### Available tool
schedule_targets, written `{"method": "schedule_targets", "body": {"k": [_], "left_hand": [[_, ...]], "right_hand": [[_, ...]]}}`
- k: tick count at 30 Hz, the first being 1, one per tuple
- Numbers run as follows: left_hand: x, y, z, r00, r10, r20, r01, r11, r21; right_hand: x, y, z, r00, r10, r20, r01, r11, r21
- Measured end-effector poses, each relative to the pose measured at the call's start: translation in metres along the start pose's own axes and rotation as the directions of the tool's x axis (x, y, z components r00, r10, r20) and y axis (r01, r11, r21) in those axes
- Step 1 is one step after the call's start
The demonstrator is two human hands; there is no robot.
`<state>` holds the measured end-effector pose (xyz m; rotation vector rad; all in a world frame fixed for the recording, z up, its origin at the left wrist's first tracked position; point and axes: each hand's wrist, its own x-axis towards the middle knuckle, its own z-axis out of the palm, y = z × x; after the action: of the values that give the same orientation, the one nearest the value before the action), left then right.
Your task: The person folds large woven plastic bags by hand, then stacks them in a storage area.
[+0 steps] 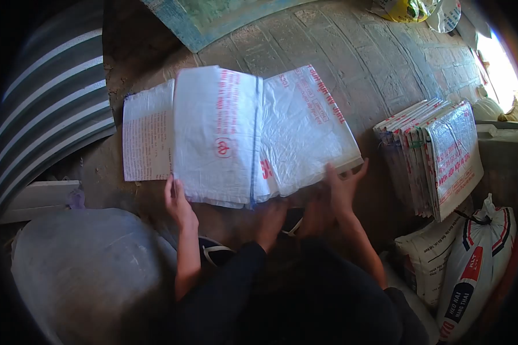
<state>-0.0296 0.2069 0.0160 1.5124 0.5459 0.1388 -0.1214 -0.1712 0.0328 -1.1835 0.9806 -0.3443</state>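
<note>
In the head view, three flat, folded white sacks lie side by side, partly on top of each other, low over the brick floor (380,72), just past the feet (270,224). The middle sack (216,138) covers some of the left sack (148,138) and some of the right sack (308,129). The left hand (183,207) is at the middle sack's near left corner, fingers a bit bent. I cannot tell if it grips. The right hand (344,187) is spread wide, its thumb side touching the right sack's near corner. With one hand at each side, it looks like they keep the sacks lined up. A folded stack (456,155) leans at the right, likely kept close for easy reach, beside a full bag (480,270).
</note>
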Motion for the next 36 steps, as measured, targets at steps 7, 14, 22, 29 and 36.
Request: {"method": "schedule_targets", "body": {"k": [7, 14, 22, 29, 36], "left_hand": [[-0.043, -0.034, 0.015, 0.89, 0.442, 0.111, -0.398, 0.638, 0.659], [-0.071, -0.06, 0.094, 0.805, 0.365, 0.468, -0.587, 0.374, 0.718], [-0.042, -0.064, 0.07, 0.814, 0.368, 0.449, -0.578, 0.44, 0.688], [0.0, 0.005, 0.022, 0.94, 0.308, -0.148, -0.278, 0.941, 0.193], [-0.015, 0.004, 0.009, 0.756, 0.622, -0.205, -0.487, 0.743, 0.459]], "right_hand": [[-0.011, 0.02, 0.0, 0.728, -0.59, 0.349, 0.629, 0.372, -0.683], [-0.004, 0.048, 0.054, 0.703, -0.33, 0.63, 0.709, 0.258, -0.656], [0.008, 0.066, 0.056, 0.695, -0.424, 0.58, 0.703, 0.232, -0.673], [0.042, 0.035, 0.03, 0.857, -0.468, 0.217, 0.502, 0.661, -0.557], [0.071, -0.054, -0.037, 0.786, -0.474, -0.398, 0.547, 0.833, 0.089]]}}
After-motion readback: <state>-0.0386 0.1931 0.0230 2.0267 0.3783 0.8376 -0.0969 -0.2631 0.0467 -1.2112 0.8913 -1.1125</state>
